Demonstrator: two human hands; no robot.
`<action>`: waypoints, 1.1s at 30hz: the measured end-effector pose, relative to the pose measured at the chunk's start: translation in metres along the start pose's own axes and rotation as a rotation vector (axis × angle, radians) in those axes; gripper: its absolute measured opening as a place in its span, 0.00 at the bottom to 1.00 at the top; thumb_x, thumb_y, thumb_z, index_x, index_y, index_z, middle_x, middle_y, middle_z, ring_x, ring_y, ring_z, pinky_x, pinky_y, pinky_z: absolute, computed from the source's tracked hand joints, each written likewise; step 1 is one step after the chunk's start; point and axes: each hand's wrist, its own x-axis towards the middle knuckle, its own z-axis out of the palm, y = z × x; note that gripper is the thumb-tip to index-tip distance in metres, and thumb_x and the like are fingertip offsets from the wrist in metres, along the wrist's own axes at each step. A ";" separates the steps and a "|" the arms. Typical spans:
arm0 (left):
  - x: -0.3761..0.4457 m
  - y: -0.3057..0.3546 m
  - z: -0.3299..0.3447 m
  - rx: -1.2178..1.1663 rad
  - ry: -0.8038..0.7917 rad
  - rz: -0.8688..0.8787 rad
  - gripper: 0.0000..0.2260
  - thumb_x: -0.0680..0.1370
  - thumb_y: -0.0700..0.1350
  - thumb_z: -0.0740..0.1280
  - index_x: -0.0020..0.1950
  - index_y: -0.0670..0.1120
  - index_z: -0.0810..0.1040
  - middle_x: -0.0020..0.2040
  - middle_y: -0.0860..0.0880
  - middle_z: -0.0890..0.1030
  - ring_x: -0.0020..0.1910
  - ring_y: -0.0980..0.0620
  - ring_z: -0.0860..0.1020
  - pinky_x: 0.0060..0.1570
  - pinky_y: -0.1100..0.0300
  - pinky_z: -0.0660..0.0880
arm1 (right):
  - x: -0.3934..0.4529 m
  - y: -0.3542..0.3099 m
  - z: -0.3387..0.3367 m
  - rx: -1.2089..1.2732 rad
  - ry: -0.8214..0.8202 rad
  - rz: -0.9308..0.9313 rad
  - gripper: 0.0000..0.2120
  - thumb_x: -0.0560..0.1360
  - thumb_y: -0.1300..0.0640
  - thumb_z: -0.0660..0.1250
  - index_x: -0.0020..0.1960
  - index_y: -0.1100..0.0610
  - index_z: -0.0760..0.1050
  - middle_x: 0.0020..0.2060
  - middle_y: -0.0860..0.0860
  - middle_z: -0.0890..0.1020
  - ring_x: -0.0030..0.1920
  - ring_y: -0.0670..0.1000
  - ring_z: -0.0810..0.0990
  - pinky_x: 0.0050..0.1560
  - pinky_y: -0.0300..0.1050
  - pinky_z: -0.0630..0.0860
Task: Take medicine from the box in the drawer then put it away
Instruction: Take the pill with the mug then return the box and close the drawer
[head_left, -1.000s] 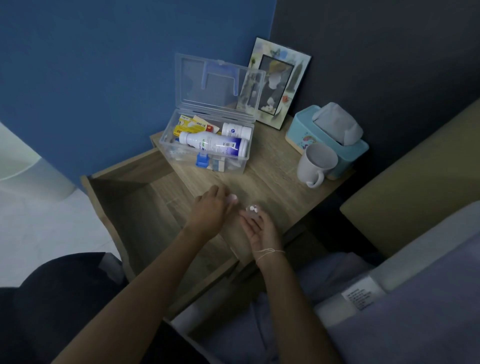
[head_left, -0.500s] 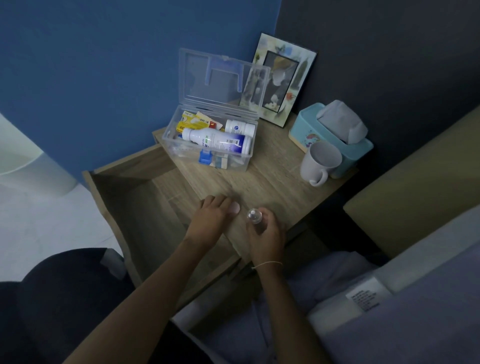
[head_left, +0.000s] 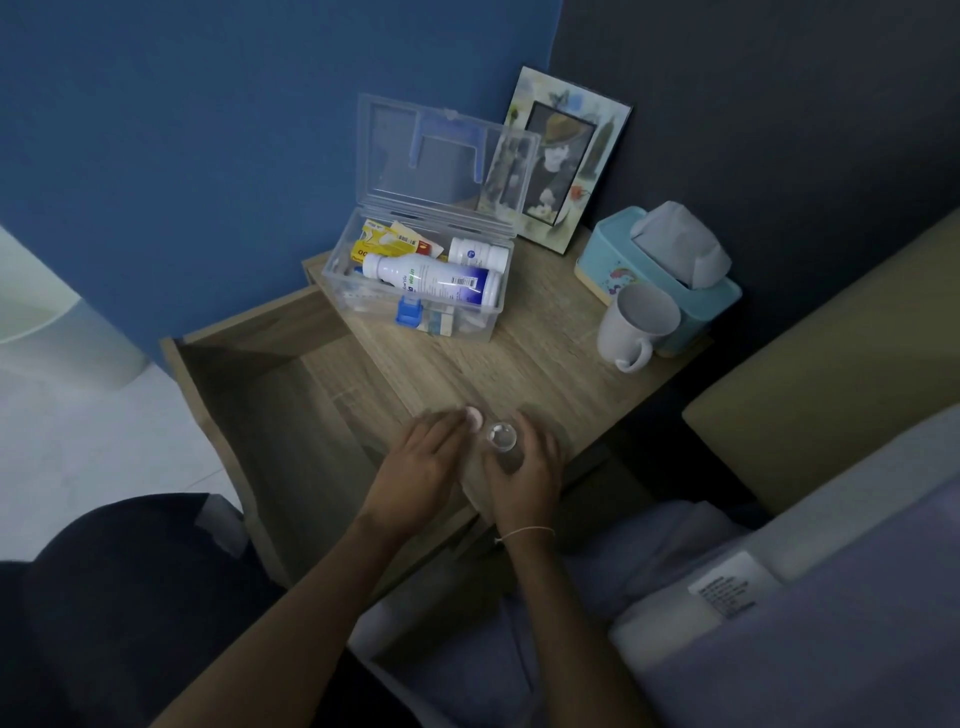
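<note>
While the right hand (head_left: 524, 467) grips a small upright bottle (head_left: 501, 441), its pink cap (head_left: 474, 417), under the left hand's (head_left: 421, 467) fingertips, sits at ten o'clock.

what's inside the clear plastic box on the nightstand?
In the clear box, lid open: a large white bottle lying on its side, a smaller white bottle behind it, yellow and red packets at the back left. Whatever lies beneath the bottles is mostly hidden.

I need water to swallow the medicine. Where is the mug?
In the head view, the white mug stands on the right side of the nightstand top, against the blue tissue box, right of the clear medicine box.
</note>
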 end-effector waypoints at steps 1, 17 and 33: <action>-0.001 0.001 0.000 -0.009 -0.018 0.002 0.21 0.76 0.37 0.65 0.70 0.41 0.71 0.69 0.44 0.74 0.68 0.44 0.73 0.67 0.46 0.69 | 0.000 0.001 0.000 -0.003 -0.001 -0.009 0.20 0.67 0.59 0.74 0.58 0.60 0.78 0.56 0.58 0.80 0.60 0.58 0.76 0.62 0.56 0.71; -0.011 -0.003 0.004 -0.045 -0.120 -0.071 0.28 0.78 0.52 0.45 0.78 0.45 0.53 0.79 0.46 0.55 0.78 0.51 0.52 0.75 0.60 0.40 | -0.004 0.002 0.000 -0.071 -0.027 0.025 0.22 0.71 0.58 0.71 0.64 0.61 0.75 0.62 0.57 0.79 0.62 0.59 0.75 0.64 0.51 0.71; -0.014 -0.003 0.004 -0.095 -0.129 -0.062 0.26 0.82 0.48 0.52 0.78 0.48 0.48 0.79 0.49 0.50 0.79 0.54 0.48 0.77 0.62 0.42 | -0.006 0.003 0.001 -0.083 -0.047 0.026 0.24 0.72 0.56 0.70 0.68 0.57 0.72 0.63 0.55 0.78 0.65 0.56 0.72 0.65 0.53 0.70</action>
